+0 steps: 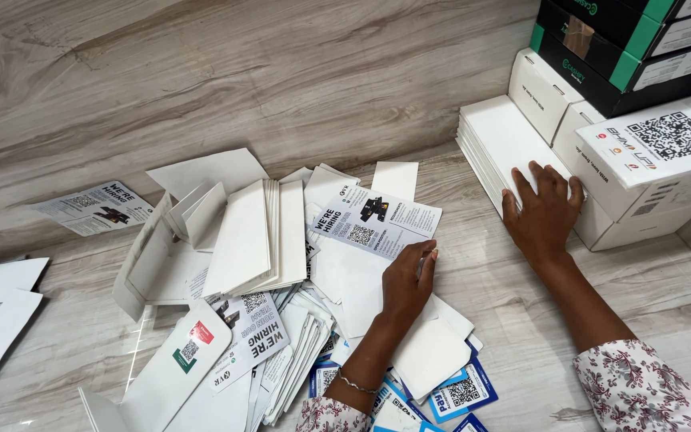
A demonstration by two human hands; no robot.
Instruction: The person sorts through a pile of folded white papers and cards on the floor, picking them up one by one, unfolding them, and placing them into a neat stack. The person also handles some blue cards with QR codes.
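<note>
The left hand (408, 282) lies palm down, fingers loosely together, on a white envelope (361, 292) in the loose heap of paper on the floor, its fingertips touching the lower edge of a printed flyer (377, 222) with a square code on it. It grips nothing; it only presses. The right hand (544, 210) is spread wide and flat on the neat stack of white envelopes (499, 144) that stands against the white cartons (649, 172), fingers splayed over the top sheet, holding nothing closed.

The envelopes look light, thin and slick, so a single one would likely slide under a flat palm and is best pinched at a free edge or corner. The squared stack seems stiffer and heavier, and would probably need a grasp across its long sides to stay aligned. Whether the envelopes in it are filled, I cannot tell.

Further left lies a fanned bundle of envelopes (253, 236), and black-and-green boxes (625, 40) sit atop the cartons.
</note>
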